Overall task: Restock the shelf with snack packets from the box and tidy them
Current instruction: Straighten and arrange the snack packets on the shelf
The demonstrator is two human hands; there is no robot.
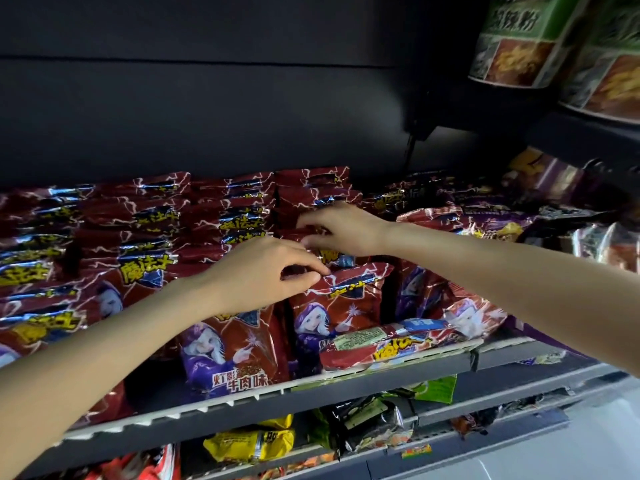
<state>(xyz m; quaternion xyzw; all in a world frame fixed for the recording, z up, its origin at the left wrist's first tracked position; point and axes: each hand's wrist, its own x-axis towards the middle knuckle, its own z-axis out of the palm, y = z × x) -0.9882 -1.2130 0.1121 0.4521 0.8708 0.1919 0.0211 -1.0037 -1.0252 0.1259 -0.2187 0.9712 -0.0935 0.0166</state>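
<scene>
Head view:
Landmark: front-standing red packet (337,306), upright near shelf's front edge, purple-robed figure printed on it; all places below are rel. to this pkt.
Left hand (266,275): just left of pkt's top; thumb + fingers curled, pinching pkt's top-left corner. Narrow pinch, fingertips (320,270) on the top seam.
Right hand (343,230): above/behind pkt, reaching from the right. Fingers bent down into the red packets row (311,195) behind it, touching their tops; whether it actually grips one, can't tell, fingertips partly hidden among the pkts.
Hands: close together, left lower and nearer cam, not touching.
Second front packet (235,348): just left of landmark, upright, leaning a bit, partly under the left forearm.
Lying packet (388,348): just right + below landmark, flat on its side along the shelf lip, touching landmark's lower right.
Left rows (145,237): well left + behind, same red pkts standing in tight files, several deep.
Purple packets (485,230): right of landmark, mixed/tilted, less tidy.
Shelf (346,384): grey edge w/ white price rail, runs directly below landmark.
Lower shelf: below, yellow packet (249,441) and green packet (436,389).
Upper right: green-labelled tubs (519,39) on a higher shelf, well above.
Box: not in shot.
</scene>
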